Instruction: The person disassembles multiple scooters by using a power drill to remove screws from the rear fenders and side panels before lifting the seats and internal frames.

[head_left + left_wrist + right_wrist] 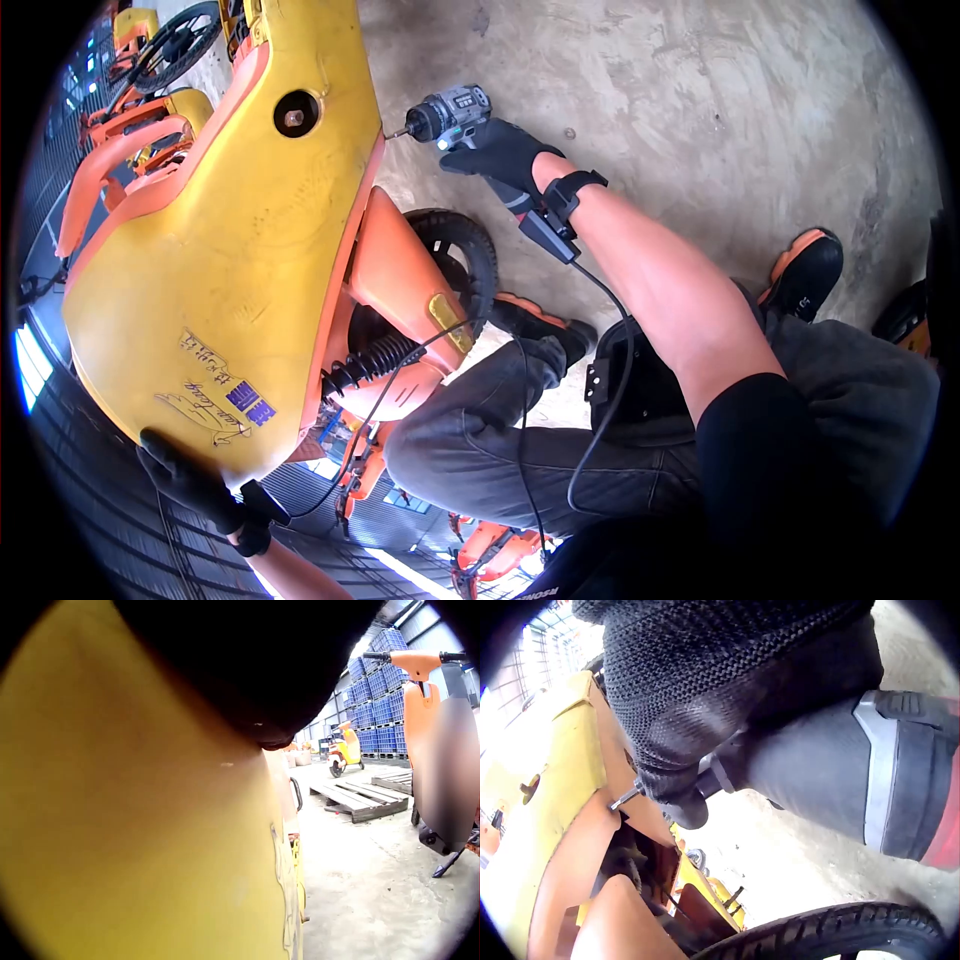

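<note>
My gloved right hand (510, 158) grips the handle of a cordless drill (455, 112) with a grey body and black chuck. Its bit points left at the edge of a scooter's yellow body panel (230, 240). In the right wrist view the bit (627, 797) meets the orange trim (585, 832) beside a dark opening; the glove (705, 697) hides part of the drill. My gloved left hand (190, 482) rests with fingers extended along the panel's lower end, near handwriting and a blue printed mark (250, 402). The left wrist view shows mostly yellow panel (135, 847) under the dark glove.
The scooter's tyre (485, 265) and shock spring (370, 362) sit near my knee. Black cables (622, 400) run from both wrists across my lap. A wooden pallet (360, 799), another orange scooter (424, 712) and stacked blue crates (379, 697) stand beyond on the concrete floor.
</note>
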`<action>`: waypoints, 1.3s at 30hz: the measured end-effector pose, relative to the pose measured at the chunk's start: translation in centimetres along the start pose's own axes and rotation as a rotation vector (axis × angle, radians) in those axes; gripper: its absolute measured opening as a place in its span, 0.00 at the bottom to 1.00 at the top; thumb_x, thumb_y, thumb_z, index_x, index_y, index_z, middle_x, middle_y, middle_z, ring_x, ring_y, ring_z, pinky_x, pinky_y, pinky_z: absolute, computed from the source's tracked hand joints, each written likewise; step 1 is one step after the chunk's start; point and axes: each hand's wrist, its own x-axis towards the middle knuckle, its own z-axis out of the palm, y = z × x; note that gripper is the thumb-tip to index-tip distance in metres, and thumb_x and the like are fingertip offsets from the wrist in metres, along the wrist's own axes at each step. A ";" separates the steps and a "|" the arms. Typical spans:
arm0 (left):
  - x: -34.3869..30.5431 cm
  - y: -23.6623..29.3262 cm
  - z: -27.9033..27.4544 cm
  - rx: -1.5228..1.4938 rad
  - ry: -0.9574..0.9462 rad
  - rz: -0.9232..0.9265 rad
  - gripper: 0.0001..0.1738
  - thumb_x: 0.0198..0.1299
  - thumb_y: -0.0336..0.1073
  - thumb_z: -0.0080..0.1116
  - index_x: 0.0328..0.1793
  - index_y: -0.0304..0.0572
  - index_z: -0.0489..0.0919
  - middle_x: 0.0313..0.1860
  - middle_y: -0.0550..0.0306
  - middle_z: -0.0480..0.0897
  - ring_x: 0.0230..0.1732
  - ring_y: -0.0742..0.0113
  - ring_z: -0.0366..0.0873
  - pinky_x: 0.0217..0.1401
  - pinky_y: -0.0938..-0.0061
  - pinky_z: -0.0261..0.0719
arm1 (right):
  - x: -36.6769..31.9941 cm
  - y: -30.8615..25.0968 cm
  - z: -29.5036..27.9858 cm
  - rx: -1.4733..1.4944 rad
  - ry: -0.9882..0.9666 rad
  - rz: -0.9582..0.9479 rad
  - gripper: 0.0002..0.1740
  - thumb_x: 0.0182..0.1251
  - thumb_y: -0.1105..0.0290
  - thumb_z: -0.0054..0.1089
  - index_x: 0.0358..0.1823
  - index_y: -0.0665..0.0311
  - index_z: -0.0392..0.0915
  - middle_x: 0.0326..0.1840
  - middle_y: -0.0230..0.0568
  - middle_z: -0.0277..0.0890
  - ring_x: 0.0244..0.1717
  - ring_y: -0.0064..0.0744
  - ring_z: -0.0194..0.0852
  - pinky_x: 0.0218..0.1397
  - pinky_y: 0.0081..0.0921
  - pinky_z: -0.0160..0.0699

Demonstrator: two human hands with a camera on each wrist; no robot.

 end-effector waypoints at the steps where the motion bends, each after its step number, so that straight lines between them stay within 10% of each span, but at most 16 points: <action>1: -0.1 -0.2 0.1 -0.022 -0.007 -0.005 0.31 0.70 0.57 0.44 0.57 0.32 0.72 0.43 0.46 0.79 0.40 0.62 0.74 0.43 0.70 0.75 | -0.1 0.2 0.0 0.001 -0.004 -0.005 0.30 0.51 0.45 0.67 0.48 0.61 0.78 0.39 0.39 0.78 0.40 0.30 0.73 0.46 0.28 0.71; 7: 0.8 -4.1 -0.3 -0.012 -0.069 0.088 0.28 0.71 0.52 0.44 0.55 0.29 0.73 0.43 0.51 0.79 0.41 0.67 0.73 0.46 0.71 0.72 | 1.3 3.9 1.2 0.003 0.028 -0.051 0.35 0.47 0.41 0.68 0.50 0.60 0.80 0.48 0.50 0.80 0.51 0.42 0.77 0.54 0.33 0.73; 9: 0.2 -3.0 -0.1 -0.022 -0.081 0.066 0.25 0.71 0.50 0.46 0.55 0.31 0.73 0.44 0.52 0.80 0.41 0.72 0.73 0.44 0.76 0.72 | 1.1 4.5 1.4 0.071 0.093 -0.058 0.31 0.54 0.46 0.65 0.52 0.62 0.78 0.47 0.46 0.81 0.50 0.37 0.76 0.55 0.30 0.71; 10: -0.1 -2.8 0.0 -0.058 -0.094 0.044 0.25 0.71 0.49 0.47 0.56 0.31 0.73 0.44 0.53 0.80 0.41 0.73 0.74 0.44 0.77 0.72 | 0.2 3.8 1.2 0.256 0.091 -0.233 0.20 0.60 0.56 0.66 0.48 0.61 0.79 0.41 0.27 0.77 0.42 0.21 0.69 0.49 0.23 0.70; 17: -1.1 1.8 1.1 -0.352 -0.085 0.207 0.22 0.68 0.38 0.50 0.63 0.31 0.67 0.52 0.49 0.77 0.53 0.66 0.72 0.58 0.72 0.69 | -1.9 2.5 -0.1 0.295 0.146 -0.120 0.14 0.56 0.65 0.68 0.41 0.58 0.74 0.30 0.25 0.71 0.30 0.16 0.67 0.32 0.22 0.70; 23: 1.8 3.6 -0.1 -0.013 -0.060 0.290 0.27 0.56 0.52 0.62 0.44 0.30 0.73 0.35 0.33 0.79 0.37 0.41 0.79 0.39 0.57 0.75 | -2.5 1.0 -0.5 0.410 0.266 -0.149 0.17 0.54 0.72 0.67 0.43 0.58 0.70 0.30 0.30 0.71 0.29 0.23 0.71 0.33 0.24 0.74; 26: 2.6 7.1 0.7 -0.073 -0.003 0.068 0.34 0.58 0.60 0.56 0.51 0.30 0.75 0.32 0.39 0.82 0.32 0.51 0.82 0.35 0.60 0.76 | -3.1 -2.0 0.1 0.783 0.245 -0.203 0.07 0.58 0.74 0.60 0.37 0.58 0.72 0.25 0.30 0.70 0.27 0.25 0.71 0.29 0.24 0.73; 30: 1.7 8.4 0.6 -0.003 0.100 0.104 0.37 0.56 0.67 0.53 0.47 0.34 0.77 0.28 0.39 0.82 0.31 0.45 0.82 0.33 0.56 0.76 | -2.0 -5.5 -1.0 1.077 0.035 -0.209 0.11 0.62 0.68 0.55 0.40 0.68 0.75 0.35 0.41 0.79 0.37 0.38 0.78 0.44 0.34 0.80; 31: 1.7 9.0 -0.1 0.019 0.010 0.030 0.32 0.57 0.63 0.55 0.59 0.49 0.76 0.36 0.43 0.84 0.39 0.46 0.82 0.40 0.57 0.78 | -1.2 -6.3 -1.4 1.093 0.044 -0.198 0.12 0.62 0.66 0.55 0.42 0.67 0.76 0.36 0.42 0.79 0.39 0.39 0.78 0.46 0.35 0.80; 39: 3.9 5.4 3.1 0.053 0.112 0.140 0.35 0.58 0.66 0.53 0.44 0.36 0.81 0.27 0.44 0.83 0.28 0.54 0.82 0.33 0.62 0.78 | 4.9 -8.3 -3.1 1.127 -0.137 -0.262 0.20 0.62 0.63 0.52 0.51 0.69 0.73 0.49 0.44 0.77 0.51 0.41 0.76 0.58 0.37 0.76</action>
